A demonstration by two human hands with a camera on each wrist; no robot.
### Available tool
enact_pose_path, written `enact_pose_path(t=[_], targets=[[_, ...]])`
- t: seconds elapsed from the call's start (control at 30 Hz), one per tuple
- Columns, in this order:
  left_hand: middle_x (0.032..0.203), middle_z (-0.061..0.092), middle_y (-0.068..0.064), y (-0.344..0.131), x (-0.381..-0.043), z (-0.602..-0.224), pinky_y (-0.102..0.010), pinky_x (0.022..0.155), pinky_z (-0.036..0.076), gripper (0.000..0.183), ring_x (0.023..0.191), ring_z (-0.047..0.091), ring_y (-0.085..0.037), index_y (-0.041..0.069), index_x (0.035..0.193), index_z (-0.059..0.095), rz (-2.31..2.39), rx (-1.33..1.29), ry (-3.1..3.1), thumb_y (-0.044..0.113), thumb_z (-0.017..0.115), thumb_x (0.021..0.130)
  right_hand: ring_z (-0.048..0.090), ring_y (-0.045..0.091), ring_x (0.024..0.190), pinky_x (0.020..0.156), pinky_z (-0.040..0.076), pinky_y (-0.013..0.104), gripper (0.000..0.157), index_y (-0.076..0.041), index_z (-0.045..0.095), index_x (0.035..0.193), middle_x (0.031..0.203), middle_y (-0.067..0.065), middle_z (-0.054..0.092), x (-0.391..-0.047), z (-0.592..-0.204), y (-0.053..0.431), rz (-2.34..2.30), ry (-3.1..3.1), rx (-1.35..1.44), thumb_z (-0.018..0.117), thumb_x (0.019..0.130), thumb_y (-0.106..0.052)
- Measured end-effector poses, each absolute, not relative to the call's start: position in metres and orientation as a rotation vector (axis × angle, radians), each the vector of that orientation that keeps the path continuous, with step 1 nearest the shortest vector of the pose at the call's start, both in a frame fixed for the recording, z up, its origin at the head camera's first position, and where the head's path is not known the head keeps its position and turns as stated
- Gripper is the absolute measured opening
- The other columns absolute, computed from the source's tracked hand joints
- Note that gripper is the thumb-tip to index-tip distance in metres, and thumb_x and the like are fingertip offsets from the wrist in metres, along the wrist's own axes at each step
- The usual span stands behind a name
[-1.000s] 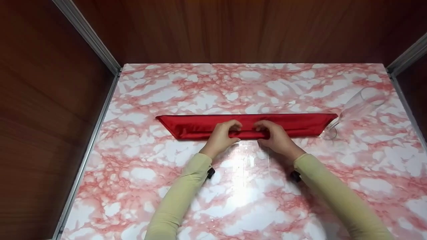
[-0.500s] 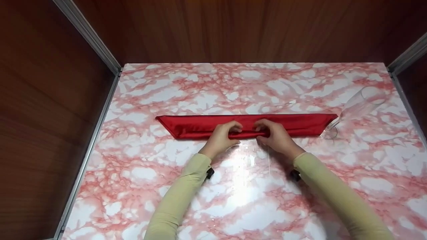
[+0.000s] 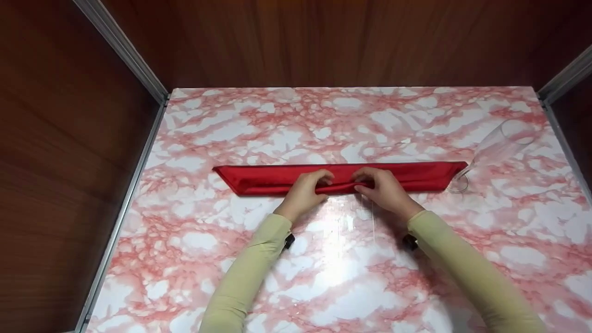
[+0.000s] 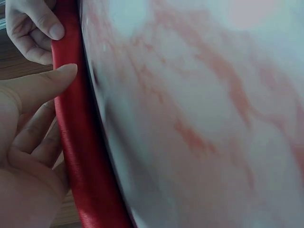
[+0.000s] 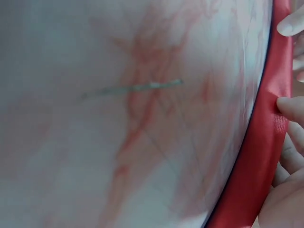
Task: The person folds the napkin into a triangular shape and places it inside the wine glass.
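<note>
A shiny red cloth (image 3: 268, 175), folded into a long narrow strip with slanted ends, lies across the table. My left hand (image 3: 305, 192) and right hand (image 3: 386, 190) grip its near edge at the middle, a short gap apart. Between them the edge is raised in a small roll. In the left wrist view, the left thumb is on the face of the red strip (image 4: 80, 142) and the fingers are behind it. The right wrist view has the right thumb pressing a dent into the satin (image 5: 256, 161), other fingers tucked behind.
A clear champagne flute (image 3: 502, 143) stands at the strip's right end, its foot close to the cloth's corner. The pink-and-white marbled table (image 3: 333, 296) is bounded by brown wood-grain panels (image 3: 323, 41) at the back and sides.
The cloth's far edge has come slightly toward me, and its left tip has shifted a little left. The near edge has been rolled up between the hands, and the right thumb has closed on it.
</note>
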State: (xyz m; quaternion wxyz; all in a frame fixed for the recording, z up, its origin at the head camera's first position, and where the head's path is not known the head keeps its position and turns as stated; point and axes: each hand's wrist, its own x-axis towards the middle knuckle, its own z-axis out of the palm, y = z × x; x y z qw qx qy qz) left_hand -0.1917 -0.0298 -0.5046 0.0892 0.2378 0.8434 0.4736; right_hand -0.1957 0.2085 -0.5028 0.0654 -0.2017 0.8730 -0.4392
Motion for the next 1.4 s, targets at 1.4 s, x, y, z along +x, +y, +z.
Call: enact_pose_path(t=[1.4], targets=[[0.098, 0.067, -0.005, -0.027, -0.203, -0.514, -0.021, 0.083, 0.046, 0.020, 0.093, 0.060, -0.012, 0.005, 0.110, 0.064, 1.324, 0.625, 2.705, 0.001, 0.063, 0.090, 0.057, 0.021, 0.104, 0.092, 0.042, 0.042, 0.045, -0.004, 0.060, 0.122, 0.107, 0.008, 0.064, -0.186, -0.503, 0.212, -1.373, 2.709, -0.754, 0.070, 0.080, 0.008]])
